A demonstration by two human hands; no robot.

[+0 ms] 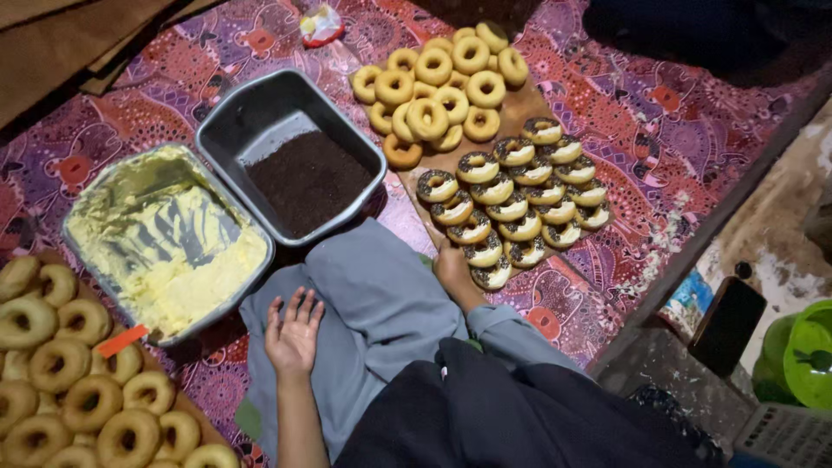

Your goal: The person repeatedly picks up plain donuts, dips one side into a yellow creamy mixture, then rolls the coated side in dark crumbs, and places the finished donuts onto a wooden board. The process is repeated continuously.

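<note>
My left hand (293, 334) rests on my grey-clad knee (381, 295), fingers spread, holding nothing. My right hand (452, 270) lies past the knee at the near edge of a wooden board (520, 108), right beside the closest topped doughnuts (511, 204); its fingers are hidden, so its grip is unclear. These doughnuts, coated with cream and dark sprinkles, lie in rows on the board. Plain doughnuts (438, 87) are piled at its far end. A grey tray of dark sprinkles (305, 178) and a tray of yellow cream (178, 251) stand in front of my left knee.
More plain doughnuts (78, 381) cover a board at the lower left, with an orange tool (121, 340) among them. A patterned mat (641, 113) lies under everything. At the right, beyond the mat's edge, are a dark flat object (728, 325) and a green bucket (802, 351). A wrapper (321, 24) lies far back.
</note>
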